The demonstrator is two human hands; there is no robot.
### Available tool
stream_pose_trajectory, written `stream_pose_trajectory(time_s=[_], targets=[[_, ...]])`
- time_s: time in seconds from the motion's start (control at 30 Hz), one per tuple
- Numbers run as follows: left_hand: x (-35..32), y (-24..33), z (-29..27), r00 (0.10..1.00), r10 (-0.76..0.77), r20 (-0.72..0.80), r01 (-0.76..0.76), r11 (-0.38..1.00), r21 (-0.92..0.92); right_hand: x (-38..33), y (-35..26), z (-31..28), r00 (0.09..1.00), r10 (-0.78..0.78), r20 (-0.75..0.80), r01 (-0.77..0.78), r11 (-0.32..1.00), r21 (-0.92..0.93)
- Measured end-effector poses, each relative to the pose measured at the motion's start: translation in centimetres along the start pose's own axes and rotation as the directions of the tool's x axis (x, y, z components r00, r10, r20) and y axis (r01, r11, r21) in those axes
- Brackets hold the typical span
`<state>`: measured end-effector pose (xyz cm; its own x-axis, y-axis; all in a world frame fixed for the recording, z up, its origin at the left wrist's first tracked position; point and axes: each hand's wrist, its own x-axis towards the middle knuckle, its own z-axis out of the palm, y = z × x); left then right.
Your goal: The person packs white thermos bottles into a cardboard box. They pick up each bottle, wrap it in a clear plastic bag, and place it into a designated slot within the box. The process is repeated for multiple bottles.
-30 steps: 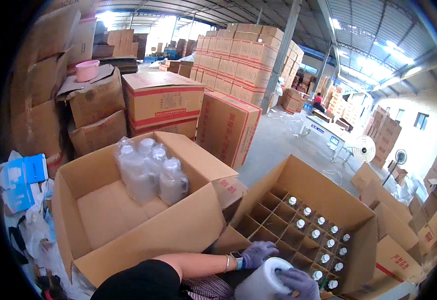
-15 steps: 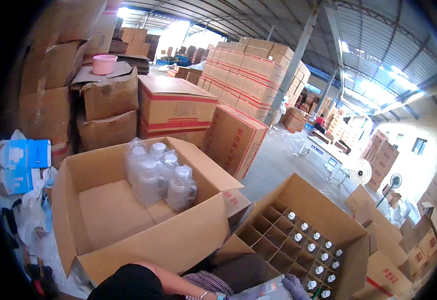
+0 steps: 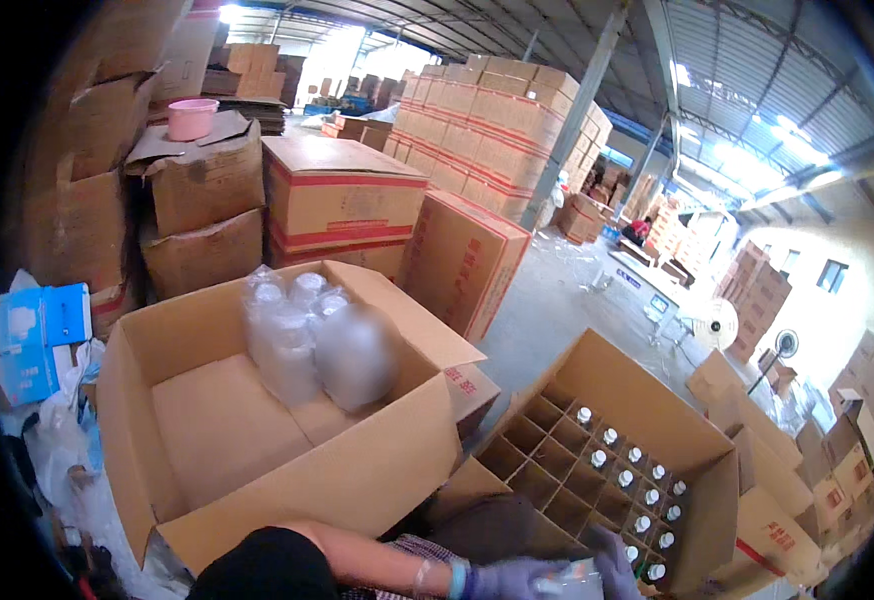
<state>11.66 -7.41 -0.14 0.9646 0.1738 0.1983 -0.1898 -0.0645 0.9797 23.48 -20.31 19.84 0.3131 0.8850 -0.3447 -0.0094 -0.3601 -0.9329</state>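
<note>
At the lower edge, my gloved left hand closes on a clear, shiny item, perhaps a wrapped bottle; its kind is not plain. Against its other side is my gloved right hand, fingers curled and partly blurred. Beyond them, on the right, stands an open carton with cardboard dividers. Several white-capped bottles stand upright in its right-hand cells; cells on its left side hold none. To the left, a larger open carton contains several clear-wrapped containers bunched at its far right.
Closed cartons and a tall carton stack stand behind. A pink tub sits on worn boxes. Blue packaging and plastic wrap lie at left. A fan and more cartons stand at right.
My left hand and forearm have come further into view, up and to the right. The clear item and my right hand have shifted slightly right. The whole view has tilted a little.
</note>
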Motion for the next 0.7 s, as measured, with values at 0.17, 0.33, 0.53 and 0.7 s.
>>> stream_pose_trajectory(time_s=[0.17, 0.33, 0.53, 0.7], targets=[[-0.1, 5.3, -3.3, 0.960, -0.245, 0.138, 0.266, 0.951, -0.157, 1.9, 4.6, -2.0, 0.898, -0.391, 0.200, 0.435, 0.854, -0.284], [0.5, -2.5, 2.7, 0.977, 0.050, -0.208, 0.022, 0.943, 0.333, 4.2, 8.5, -5.4, 0.970, -0.218, 0.109, 0.242, 0.908, -0.342], [-2.7, 5.1, -5.6, 0.938, -0.075, 0.338, 0.166, 0.954, -0.250, -0.6, 1.9, -1.3, 0.603, -0.560, 0.568, 0.736, 0.115, -0.667], [-2.7, 5.6, -0.9, 0.942, -0.336, -0.005, 0.336, 0.941, -0.038, 0.6, 7.1, -2.5, 0.874, -0.443, 0.198, 0.483, 0.751, -0.451]])
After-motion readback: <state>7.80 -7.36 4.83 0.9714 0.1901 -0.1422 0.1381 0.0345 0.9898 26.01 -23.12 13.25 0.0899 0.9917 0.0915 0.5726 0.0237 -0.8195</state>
